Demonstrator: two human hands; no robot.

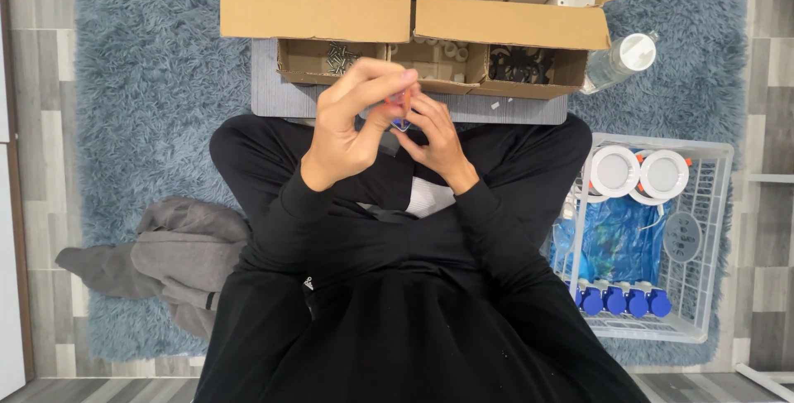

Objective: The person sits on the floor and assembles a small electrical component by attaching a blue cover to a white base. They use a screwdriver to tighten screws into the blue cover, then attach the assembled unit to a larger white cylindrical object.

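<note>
Both hands [389, 126] pinch a small blue part [402, 124] between their fingertips.

Small blue-and-orange part [403, 113] mostly hidden between left hand [351, 126] and right hand [434, 138] — shape unreadable, behind the hands two cardboard boxes [413, 10] cut off by top edge, tray compartment contents [339, 59] too small to identify — screws maybe.

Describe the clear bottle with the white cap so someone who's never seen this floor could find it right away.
Start at the two big cardboard boxes at the top of the shaggy blue rug. Go to the right end of the low cardboard tray in front of them. The bottle lies tilted on the rug there, above the white wire basket; it is the only see-through thing, with a round white cap.
</note>
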